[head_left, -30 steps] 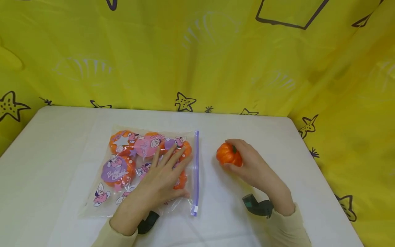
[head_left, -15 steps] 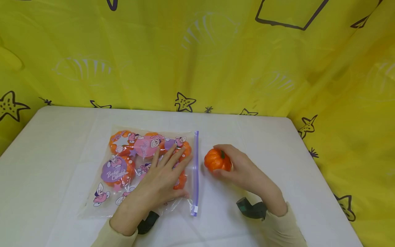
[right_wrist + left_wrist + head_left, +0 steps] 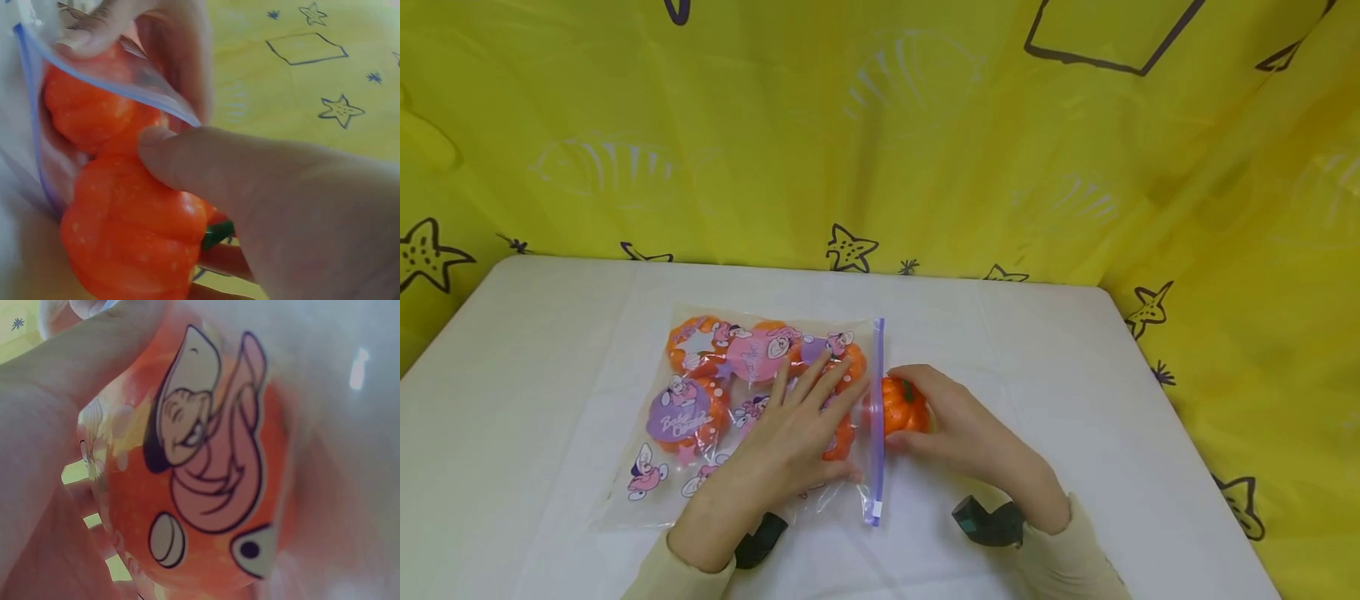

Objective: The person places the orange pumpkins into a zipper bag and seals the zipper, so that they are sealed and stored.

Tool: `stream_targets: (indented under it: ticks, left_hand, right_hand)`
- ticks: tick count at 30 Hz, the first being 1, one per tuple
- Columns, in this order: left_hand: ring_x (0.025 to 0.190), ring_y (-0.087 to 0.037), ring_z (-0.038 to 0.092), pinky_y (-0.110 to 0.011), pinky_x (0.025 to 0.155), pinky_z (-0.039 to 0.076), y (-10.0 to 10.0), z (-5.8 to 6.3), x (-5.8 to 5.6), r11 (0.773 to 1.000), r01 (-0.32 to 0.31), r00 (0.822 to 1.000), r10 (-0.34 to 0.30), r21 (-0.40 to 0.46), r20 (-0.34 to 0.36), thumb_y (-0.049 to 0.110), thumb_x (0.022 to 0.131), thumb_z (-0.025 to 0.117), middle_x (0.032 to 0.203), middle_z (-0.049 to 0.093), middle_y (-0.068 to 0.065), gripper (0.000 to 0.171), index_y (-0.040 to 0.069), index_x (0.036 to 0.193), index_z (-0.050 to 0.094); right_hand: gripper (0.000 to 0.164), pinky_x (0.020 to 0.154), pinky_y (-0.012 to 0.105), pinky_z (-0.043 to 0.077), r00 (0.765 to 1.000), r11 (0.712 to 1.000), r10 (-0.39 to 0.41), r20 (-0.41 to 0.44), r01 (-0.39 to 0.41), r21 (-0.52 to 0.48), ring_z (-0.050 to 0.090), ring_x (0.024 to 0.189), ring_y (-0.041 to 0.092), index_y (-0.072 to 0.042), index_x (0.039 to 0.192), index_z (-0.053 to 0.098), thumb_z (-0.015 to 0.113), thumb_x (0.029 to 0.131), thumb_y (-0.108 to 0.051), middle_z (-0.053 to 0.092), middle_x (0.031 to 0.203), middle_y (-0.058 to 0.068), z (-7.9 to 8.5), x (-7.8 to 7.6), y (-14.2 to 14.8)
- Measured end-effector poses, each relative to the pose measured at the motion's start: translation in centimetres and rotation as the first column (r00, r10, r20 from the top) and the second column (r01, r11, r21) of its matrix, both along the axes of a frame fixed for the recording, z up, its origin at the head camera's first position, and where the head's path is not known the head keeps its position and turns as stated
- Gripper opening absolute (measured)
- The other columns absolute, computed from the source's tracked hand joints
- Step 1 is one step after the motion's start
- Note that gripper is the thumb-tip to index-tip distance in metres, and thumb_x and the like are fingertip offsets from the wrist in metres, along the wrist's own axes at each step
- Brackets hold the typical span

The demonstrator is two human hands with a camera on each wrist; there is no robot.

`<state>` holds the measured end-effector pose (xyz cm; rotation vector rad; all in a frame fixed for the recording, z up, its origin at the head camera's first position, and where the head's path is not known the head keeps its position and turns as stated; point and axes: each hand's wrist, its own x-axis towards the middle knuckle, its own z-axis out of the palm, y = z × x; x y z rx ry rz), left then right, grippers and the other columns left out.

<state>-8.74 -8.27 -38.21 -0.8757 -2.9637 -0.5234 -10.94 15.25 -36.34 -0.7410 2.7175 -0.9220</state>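
Note:
A clear printed zip bag (image 3: 625,512) lies flat on the white table, several small orange pumpkins inside it. My left hand (image 3: 793,433) rests on the bag with fingers spread over the pumpkins near its purple zip edge (image 3: 877,467). In the left wrist view, an orange pumpkin (image 3: 275,487) shows through the printed plastic beside that hand. My right hand (image 3: 962,421) grips a loose orange pumpkin (image 3: 134,225) with a green stem, thumb on one side, right at the bag's mouth. The right wrist view shows the mouth parted, with a bagged pumpkin (image 3: 90,103) just inside.
The white table (image 3: 1000,333) extends around the bag on all sides. A yellow curtain (image 3: 760,125) with starfish and fish drawings hangs behind and along the sides. Dark wrist-worn devices (image 3: 988,521) sit at both wrists.
My right hand has carried the loose pumpkin leftward and slightly nearer, from the table right of the bag to its zip edge. The left hand and the bag have stayed in place.

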Motion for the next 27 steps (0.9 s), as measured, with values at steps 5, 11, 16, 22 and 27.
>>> stream_targets:
  ticks: [5,11,16,22,27]
  left_hand:
    - [0.154,-0.037,0.013,-0.066,0.120,0.002,-0.1,0.0,0.0,1.000,0.003,1.000,-0.003,0.006,-0.008,0.058,0.068,0.082,0.163,0.030,-0.010,0.106,0.021,0.155,0.034]
    - [0.154,-0.037,0.014,-0.066,0.121,0.000,0.0,0.0,-0.1,1.000,0.003,1.000,-0.003,0.009,0.002,0.058,0.069,0.082,0.162,0.031,-0.009,0.107,0.022,0.156,0.032]
    - [0.154,-0.037,0.013,-0.066,0.121,0.001,0.0,0.1,-0.2,1.000,0.009,1.000,-0.009,-0.003,-0.005,0.059,0.068,0.081,0.163,0.030,-0.009,0.107,0.022,0.156,0.033]
    - [0.154,-0.037,0.014,-0.066,0.121,0.002,-0.1,0.1,-0.1,1.000,0.011,1.000,-0.011,0.002,-0.017,0.058,0.068,0.082,0.163,0.030,-0.009,0.107,0.022,0.156,0.033]
    - [0.154,-0.037,0.013,-0.067,0.120,0.004,0.0,0.1,-0.1,1.000,0.012,1.000,-0.012,0.002,-0.014,0.058,0.068,0.082,0.163,0.030,-0.009,0.106,0.022,0.155,0.034]
  right_hand:
    - [0.064,0.105,0.038,0.051,0.997,0.999,0.039,-0.073,-0.037,0.028,0.058,0.122,0.020,-0.008,0.136,0.054,0.082,0.082,-0.028,0.059,0.136,0.005,-0.5,0.0,-0.6]
    - [0.063,0.109,0.042,0.046,0.998,0.997,0.057,-0.022,-0.056,0.050,0.054,0.131,0.023,-0.009,0.141,0.053,0.077,0.086,-0.028,0.052,0.144,0.004,-0.2,0.1,-0.1]
    - [0.057,0.107,0.044,0.048,0.994,0.996,0.074,0.076,-0.077,0.038,0.054,0.128,0.019,-0.015,0.143,0.051,0.069,0.089,-0.020,0.054,0.142,-0.001,0.0,0.1,0.8]
    - [0.053,0.103,0.039,0.052,0.991,0.994,0.101,0.091,-0.105,0.039,0.057,0.117,0.015,-0.015,0.140,0.055,0.071,0.091,-0.026,0.056,0.134,-0.001,-0.3,0.1,0.3]
    - [0.049,0.102,0.037,0.053,0.990,0.990,0.144,-0.001,-0.144,0.003,0.059,0.113,0.016,-0.012,0.134,0.060,0.074,0.089,-0.027,0.058,0.130,0.003,-0.8,0.3,-0.5]
